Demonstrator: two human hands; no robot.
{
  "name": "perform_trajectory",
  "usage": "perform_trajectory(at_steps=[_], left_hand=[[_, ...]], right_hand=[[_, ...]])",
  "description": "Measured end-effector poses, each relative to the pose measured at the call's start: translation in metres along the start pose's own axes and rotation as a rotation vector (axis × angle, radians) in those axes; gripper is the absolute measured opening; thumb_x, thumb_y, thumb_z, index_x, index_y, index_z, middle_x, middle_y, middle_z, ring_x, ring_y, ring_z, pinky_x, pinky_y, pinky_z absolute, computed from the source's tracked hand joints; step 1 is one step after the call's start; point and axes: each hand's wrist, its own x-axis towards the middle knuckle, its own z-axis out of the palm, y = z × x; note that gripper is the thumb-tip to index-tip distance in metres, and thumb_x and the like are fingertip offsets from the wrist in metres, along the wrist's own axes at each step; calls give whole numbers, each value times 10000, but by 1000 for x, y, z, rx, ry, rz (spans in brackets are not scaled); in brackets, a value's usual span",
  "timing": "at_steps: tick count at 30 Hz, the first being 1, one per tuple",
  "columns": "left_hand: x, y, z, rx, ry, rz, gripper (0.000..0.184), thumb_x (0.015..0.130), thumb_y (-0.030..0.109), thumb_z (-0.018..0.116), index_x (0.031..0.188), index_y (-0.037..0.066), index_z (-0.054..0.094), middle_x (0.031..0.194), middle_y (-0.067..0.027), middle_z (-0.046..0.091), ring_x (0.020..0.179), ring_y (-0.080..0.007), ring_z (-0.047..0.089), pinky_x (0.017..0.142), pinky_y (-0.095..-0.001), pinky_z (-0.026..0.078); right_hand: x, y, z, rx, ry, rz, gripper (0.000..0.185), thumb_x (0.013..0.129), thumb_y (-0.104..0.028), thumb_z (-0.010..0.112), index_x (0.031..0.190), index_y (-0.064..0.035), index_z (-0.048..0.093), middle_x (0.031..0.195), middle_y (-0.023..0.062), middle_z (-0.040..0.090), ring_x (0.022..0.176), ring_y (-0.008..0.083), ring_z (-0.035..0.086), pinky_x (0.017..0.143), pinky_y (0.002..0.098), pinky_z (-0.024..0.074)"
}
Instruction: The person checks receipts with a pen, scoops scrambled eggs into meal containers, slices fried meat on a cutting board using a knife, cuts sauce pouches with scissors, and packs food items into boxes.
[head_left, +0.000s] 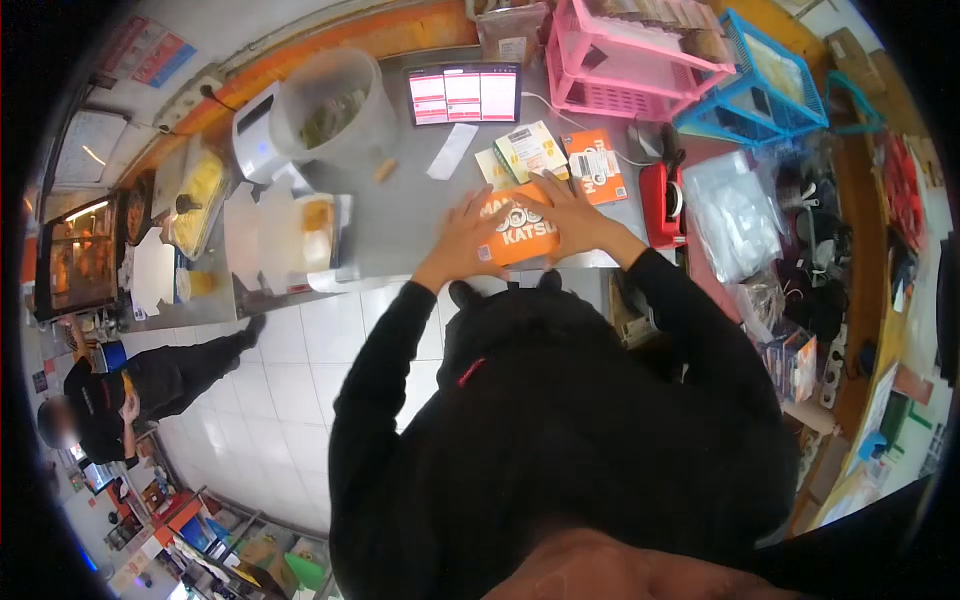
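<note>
Right in front of me, at the counter's front edge, is an orange box (528,240) with white lettering that includes "KATSU". My left hand (462,238) grips its left side, fingers curled over the far corner. On the opposite side my right hand (582,222) holds it, with the fingers over the top edge. The underside of the box is hidden. Just beyond the hands lie yellow-and-white printed cards (530,148) and another orange printed piece (597,165) with similar lettering. A white paper slip (452,151) rests to their left.
A lit tablet (464,95) stands at the back. To the left are a clear tub (335,105) and open white food boxes (275,235). A red tape dispenser (660,205), plastic bags (735,215), and pink (640,70) and blue baskets (760,85) occupy the right. A co-worker (130,395) stands at left.
</note>
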Motion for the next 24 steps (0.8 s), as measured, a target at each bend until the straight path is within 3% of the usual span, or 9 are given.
perform_trajectory(at_steps=[2,6,11,15,18,20,21,24], left_hand=[[6,2,-6,5,-70,33,712,746,347,723,1390,268,431,1507,-229,168,1340,-475,204,1066,-535,271],[8,9,0,-22,-130,34,618,798,213,682,1341,415,464,1525,-211,145,1343,-550,130,1075,-564,255],[5,15,3,11,-193,9,618,846,119,628,1347,431,445,1546,-193,63,1342,-589,32,1070,-575,275],[7,26,-3,-89,-313,-70,589,888,123,581,1354,447,425,1553,-181,29,1348,-581,14,1065,-581,283],[-3,21,18,-16,-144,-2,547,840,331,649,1342,422,454,1527,-202,133,1337,-578,76,1060,-631,224],[-7,31,15,69,-25,39,664,784,418,683,1386,333,416,1515,-205,157,1344,-545,112,1047,-641,220],[-5,36,13,110,36,58,739,756,462,700,1408,289,397,1510,-207,170,1348,-528,129,1040,-646,219],[9,40,35,333,107,-228,1032,627,535,759,1452,126,295,1439,-227,262,1303,-454,259,1018,-607,270]], right_hand=[[10,7,-4,51,-73,-82,980,629,-375,818,1455,-289,298,1463,200,235,1371,426,196,1067,527,283],[10,17,4,224,-46,-167,830,711,-188,770,1417,-346,363,1526,149,153,1402,407,139,1112,484,265],[-8,16,7,361,-47,-210,673,822,-72,634,1384,-373,417,1549,120,137,1424,374,104,1126,472,264],[-12,23,13,246,-73,-224,625,854,-134,609,1405,-335,395,1563,88,98,1424,368,102,1129,474,243],[-16,24,25,140,59,-278,643,841,-220,631,1425,-282,370,1556,104,122,1420,360,131,1129,483,237],[-27,14,23,174,146,-299,670,825,-283,643,1431,-250,358,1546,126,145,1414,360,159,1133,494,227],[-29,12,24,242,202,-290,782,765,-309,701,1439,-169,329,1531,143,188,1410,348,183,1139,495,202],[-18,17,51,240,316,-244,805,753,-284,724,1436,-145,323,1523,144,210,1409,338,188,1134,503,200]])
